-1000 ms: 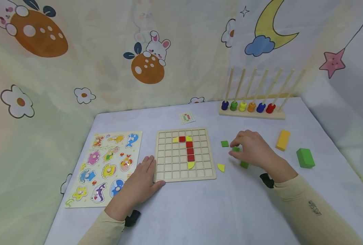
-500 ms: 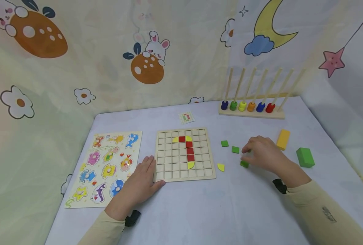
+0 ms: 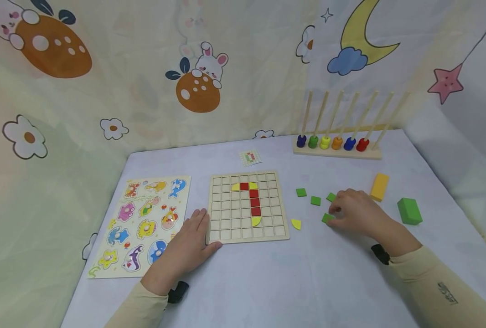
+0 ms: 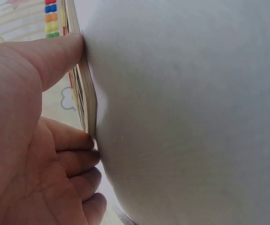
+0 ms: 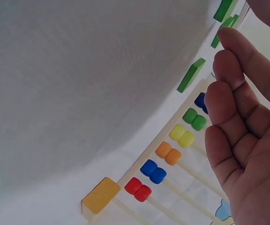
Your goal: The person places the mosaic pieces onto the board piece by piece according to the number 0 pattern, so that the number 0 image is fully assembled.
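My left hand (image 3: 188, 243) lies spread at the near left corner of the wooden grid board (image 3: 226, 209), its thumb and fingertips against the edge. In the left wrist view, the thumb and fingers touch the board's side. Red squares (image 3: 254, 202) and yellow quarter-round pieces (image 3: 256, 221) form a hooked line on the grid. My right hand (image 3: 359, 214) is low over the table, thumb and index finger parted right at a green square tile (image 3: 327, 217). More green tiles (image 3: 315, 200) lie close by, one partly behind the fingers. A loose yellow quarter-round piece (image 3: 296, 224) lies beside the board.
An animal puzzle board (image 3: 120, 214) lies left, partly under the left forearm. A small pattern card (image 3: 250, 157) sits behind the grid. A bead rack with upright pegs (image 3: 337, 154) stands at the back right. Yellow (image 3: 379, 187) and green blocks (image 3: 409, 211) are at the right.
My right hand has moved right and toward me, past the other green tiles, down to the nearest one. The left hand and the board have stayed put.
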The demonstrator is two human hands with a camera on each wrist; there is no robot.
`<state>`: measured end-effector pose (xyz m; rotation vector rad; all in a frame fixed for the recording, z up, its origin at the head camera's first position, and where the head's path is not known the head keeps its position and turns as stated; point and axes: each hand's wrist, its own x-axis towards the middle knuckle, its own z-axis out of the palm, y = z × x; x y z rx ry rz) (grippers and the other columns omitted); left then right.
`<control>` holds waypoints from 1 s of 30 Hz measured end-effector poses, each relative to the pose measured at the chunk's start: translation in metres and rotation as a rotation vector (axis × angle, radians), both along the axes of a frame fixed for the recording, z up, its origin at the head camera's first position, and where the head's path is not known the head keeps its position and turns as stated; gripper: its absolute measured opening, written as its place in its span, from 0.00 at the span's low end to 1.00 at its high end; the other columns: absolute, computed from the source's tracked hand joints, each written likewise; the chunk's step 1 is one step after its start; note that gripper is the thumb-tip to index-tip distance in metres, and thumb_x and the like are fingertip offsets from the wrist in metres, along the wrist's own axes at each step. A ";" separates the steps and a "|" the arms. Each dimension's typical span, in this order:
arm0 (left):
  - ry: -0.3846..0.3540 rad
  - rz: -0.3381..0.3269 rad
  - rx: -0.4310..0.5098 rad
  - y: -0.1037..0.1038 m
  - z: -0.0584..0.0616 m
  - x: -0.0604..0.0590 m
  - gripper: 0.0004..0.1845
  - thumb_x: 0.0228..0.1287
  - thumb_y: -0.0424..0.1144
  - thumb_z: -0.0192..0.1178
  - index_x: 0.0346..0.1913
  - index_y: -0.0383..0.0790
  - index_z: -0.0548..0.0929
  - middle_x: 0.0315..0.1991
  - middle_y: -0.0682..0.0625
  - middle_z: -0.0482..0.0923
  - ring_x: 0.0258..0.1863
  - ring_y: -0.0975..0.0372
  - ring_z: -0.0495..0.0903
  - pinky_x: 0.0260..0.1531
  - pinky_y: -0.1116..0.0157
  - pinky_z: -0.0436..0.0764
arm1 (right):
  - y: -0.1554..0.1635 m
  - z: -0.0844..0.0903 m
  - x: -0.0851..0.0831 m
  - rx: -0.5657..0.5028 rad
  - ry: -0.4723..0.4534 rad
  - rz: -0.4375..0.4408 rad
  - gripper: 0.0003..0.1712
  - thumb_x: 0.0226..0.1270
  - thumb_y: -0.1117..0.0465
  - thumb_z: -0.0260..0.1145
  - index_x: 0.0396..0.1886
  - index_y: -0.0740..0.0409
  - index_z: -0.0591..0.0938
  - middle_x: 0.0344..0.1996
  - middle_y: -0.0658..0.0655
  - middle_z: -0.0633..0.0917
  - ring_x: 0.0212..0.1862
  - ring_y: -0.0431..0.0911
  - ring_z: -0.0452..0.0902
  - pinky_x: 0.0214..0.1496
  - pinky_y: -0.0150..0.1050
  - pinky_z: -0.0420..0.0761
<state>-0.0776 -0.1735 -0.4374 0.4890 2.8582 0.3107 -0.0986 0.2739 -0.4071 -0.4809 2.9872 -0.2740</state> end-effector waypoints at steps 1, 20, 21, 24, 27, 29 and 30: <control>0.000 0.000 0.002 0.000 0.000 0.000 0.53 0.69 0.62 0.66 0.82 0.31 0.56 0.85 0.39 0.51 0.86 0.46 0.47 0.84 0.46 0.55 | 0.000 0.000 0.000 -0.001 -0.007 0.000 0.12 0.52 0.48 0.84 0.32 0.46 0.92 0.30 0.45 0.83 0.36 0.43 0.74 0.41 0.45 0.77; 0.006 -0.007 0.010 -0.002 -0.002 -0.001 0.53 0.69 0.63 0.65 0.83 0.32 0.55 0.86 0.40 0.49 0.86 0.48 0.46 0.84 0.47 0.54 | -0.006 -0.002 0.000 -0.021 0.028 0.027 0.10 0.52 0.54 0.83 0.33 0.48 0.92 0.31 0.46 0.84 0.38 0.44 0.75 0.46 0.49 0.80; 0.006 -0.007 0.009 -0.002 -0.002 -0.001 0.53 0.69 0.63 0.65 0.83 0.32 0.55 0.86 0.40 0.49 0.86 0.48 0.46 0.84 0.47 0.54 | -0.007 -0.002 0.000 -0.022 0.038 0.028 0.10 0.52 0.54 0.83 0.33 0.48 0.92 0.31 0.46 0.84 0.38 0.44 0.76 0.47 0.50 0.81; 0.006 -0.002 0.005 -0.002 -0.002 -0.001 0.53 0.69 0.63 0.65 0.83 0.33 0.55 0.86 0.41 0.49 0.86 0.48 0.46 0.84 0.47 0.54 | -0.012 0.001 -0.003 -0.039 0.064 0.045 0.09 0.52 0.55 0.83 0.33 0.48 0.92 0.32 0.46 0.85 0.38 0.45 0.77 0.47 0.51 0.81; 0.002 0.003 0.003 -0.002 -0.002 0.000 0.53 0.69 0.63 0.65 0.83 0.33 0.55 0.86 0.41 0.49 0.86 0.48 0.46 0.84 0.47 0.54 | -0.019 0.003 -0.006 -0.055 0.069 0.060 0.08 0.52 0.55 0.83 0.32 0.48 0.93 0.31 0.46 0.85 0.38 0.45 0.77 0.48 0.52 0.82; -0.002 0.005 0.002 -0.002 -0.002 0.000 0.53 0.69 0.63 0.65 0.83 0.33 0.55 0.86 0.41 0.49 0.86 0.48 0.46 0.84 0.47 0.54 | -0.025 0.004 -0.008 -0.059 0.069 0.073 0.07 0.53 0.56 0.83 0.32 0.48 0.93 0.31 0.46 0.85 0.38 0.44 0.77 0.48 0.53 0.82; -0.002 0.006 0.001 -0.001 -0.001 0.000 0.53 0.69 0.63 0.65 0.83 0.33 0.55 0.86 0.41 0.49 0.86 0.48 0.46 0.84 0.47 0.54 | -0.028 0.004 -0.008 -0.059 0.068 0.076 0.07 0.53 0.56 0.82 0.32 0.48 0.93 0.31 0.46 0.85 0.38 0.44 0.77 0.49 0.53 0.82</control>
